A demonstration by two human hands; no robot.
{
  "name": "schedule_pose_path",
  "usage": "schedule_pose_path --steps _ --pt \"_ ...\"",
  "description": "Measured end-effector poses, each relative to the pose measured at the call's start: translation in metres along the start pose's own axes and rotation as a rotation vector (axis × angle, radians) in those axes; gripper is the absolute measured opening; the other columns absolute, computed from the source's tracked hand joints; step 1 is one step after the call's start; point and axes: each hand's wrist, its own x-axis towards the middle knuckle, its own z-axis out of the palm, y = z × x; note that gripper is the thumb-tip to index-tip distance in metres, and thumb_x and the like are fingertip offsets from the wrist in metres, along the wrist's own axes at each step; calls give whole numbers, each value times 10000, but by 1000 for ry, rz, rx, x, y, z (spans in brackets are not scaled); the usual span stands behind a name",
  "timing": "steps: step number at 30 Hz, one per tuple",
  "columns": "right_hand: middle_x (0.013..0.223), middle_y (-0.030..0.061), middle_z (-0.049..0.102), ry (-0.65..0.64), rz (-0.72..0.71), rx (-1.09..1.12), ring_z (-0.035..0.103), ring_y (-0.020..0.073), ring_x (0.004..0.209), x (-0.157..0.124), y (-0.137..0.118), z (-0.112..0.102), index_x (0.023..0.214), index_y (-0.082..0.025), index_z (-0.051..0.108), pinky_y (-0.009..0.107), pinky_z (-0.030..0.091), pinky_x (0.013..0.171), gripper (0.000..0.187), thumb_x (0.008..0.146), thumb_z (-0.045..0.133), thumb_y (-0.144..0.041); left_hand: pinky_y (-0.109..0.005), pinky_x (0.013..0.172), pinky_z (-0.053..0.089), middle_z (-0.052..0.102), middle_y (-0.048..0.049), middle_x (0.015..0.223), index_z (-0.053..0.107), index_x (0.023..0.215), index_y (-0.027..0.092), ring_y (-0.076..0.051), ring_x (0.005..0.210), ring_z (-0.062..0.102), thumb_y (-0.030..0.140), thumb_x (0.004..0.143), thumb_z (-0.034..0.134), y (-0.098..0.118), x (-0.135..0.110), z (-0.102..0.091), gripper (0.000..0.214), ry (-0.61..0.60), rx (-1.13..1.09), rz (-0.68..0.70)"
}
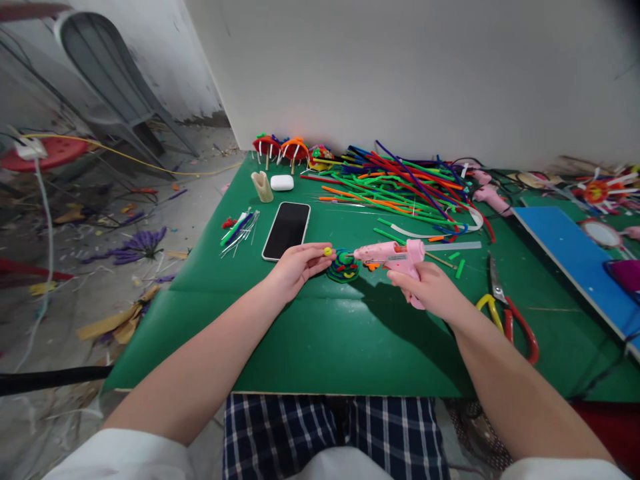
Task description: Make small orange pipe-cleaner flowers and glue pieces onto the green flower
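Observation:
My right hand (425, 287) is wrapped round the handle of a pink hot glue gun (383, 252). Its nozzle points left, at the top of a small green and blue pipe-cleaner craft (344, 265) with red and yellow bits on it. Whether the tip touches the craft I cannot tell. Between the fingertips of my left hand (303, 267) is a small round yellow piece (328, 251), close beside the craft. A black-screened phone (287, 230) lies just behind my left hand. Orange bits (373, 266) lie under the gun's nozzle.
Many coloured pipe cleaners (395, 180) are heaped at the back. Red-and-yellow-handled scissors (505, 310) lie right of my right hand, before a blue board (575, 260). A white case (282, 183) and cut wires (240, 233) lie on the left of the green table (320, 347).

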Motion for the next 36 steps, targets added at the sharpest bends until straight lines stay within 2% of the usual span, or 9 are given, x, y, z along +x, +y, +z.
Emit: schedule_pose_path --steps 12,28,36 --pt "362 -49 421 -9 32 -1 421 89 346 -2 -1 2 492 -190 420 220 325 395 429 734 502 -535 -224 804 522 694 -111 833 646 899 70 -135 798 656 81 729 562 0 1 0 189 4 0 -8" --pt "375 -39 475 38 -14 -42 476 103 384 0 3 -4 479 -189 472 235 383 469 430 748 497 -524 -195 755 533 694 -110 829 645 904 71 -128 783 659 75 728 562 -1 2 -2 195 -5 -8 -9" --pt "383 -31 483 21 19 -42 473 105 400 -1 3 -6 474 -180 481 234 380 479 441 739 509 -533 -200 757 535 692 -106 822 641 902 76 -127 774 660 116 775 545 -4 4 -4 164 0 -15 25"
